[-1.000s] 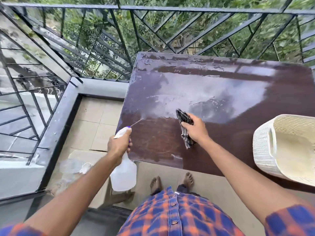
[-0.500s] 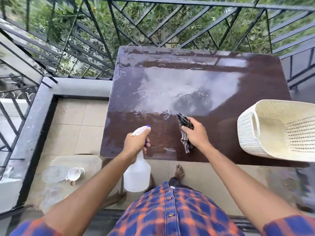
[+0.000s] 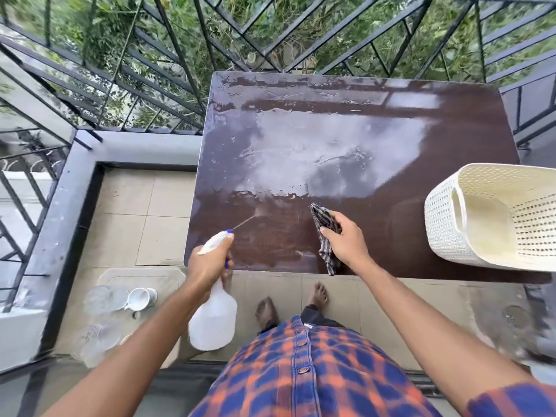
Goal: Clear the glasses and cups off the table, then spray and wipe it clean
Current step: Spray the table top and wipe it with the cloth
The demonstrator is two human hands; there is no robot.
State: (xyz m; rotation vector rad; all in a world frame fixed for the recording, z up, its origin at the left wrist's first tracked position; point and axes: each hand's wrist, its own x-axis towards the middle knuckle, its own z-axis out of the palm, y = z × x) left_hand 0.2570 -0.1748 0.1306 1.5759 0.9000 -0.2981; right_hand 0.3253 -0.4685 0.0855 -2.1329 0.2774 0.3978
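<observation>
A dark brown table fills the middle, its top wet and streaked. My left hand grips a white spray bottle at the table's near left corner, and a thin jet leaves its blue nozzle onto the tabletop. My right hand holds a grey striped cloth against the near edge of the table. A white cup and clear glasses stand on the floor at the lower left.
A cream perforated basket sits on the table's right edge. A black metal railing runs behind and to the left, with a grey kerb below it. Beige floor tiles lie left of the table, and my bare feet stand under its near edge.
The bottle has shifted right along the near edge and sprays again. My right hand and the cloth stay at the same spot. The view has tilted down and moved right.
</observation>
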